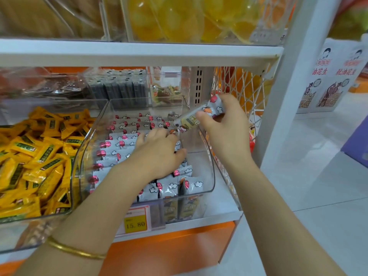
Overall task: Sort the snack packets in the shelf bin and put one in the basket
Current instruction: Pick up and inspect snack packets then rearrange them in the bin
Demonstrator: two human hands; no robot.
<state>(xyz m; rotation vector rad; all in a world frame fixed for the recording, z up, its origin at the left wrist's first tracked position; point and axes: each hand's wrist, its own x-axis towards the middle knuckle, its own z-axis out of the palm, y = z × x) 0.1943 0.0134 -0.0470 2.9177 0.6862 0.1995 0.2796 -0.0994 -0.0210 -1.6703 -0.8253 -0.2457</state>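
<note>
Left hand (159, 154) presses packets (119, 144); packet (191, 118) seemingly pinched in right grip (225, 132)

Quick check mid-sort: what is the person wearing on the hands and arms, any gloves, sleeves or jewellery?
No gloves, no sleeves in view: the left hand and right hand are bare, forearms too. A thin gold bangle circles the left wrist. No rings or watch visible.

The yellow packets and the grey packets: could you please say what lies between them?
Head view: only clear bin walls separate the yellow packets from the grey packets.
</note>
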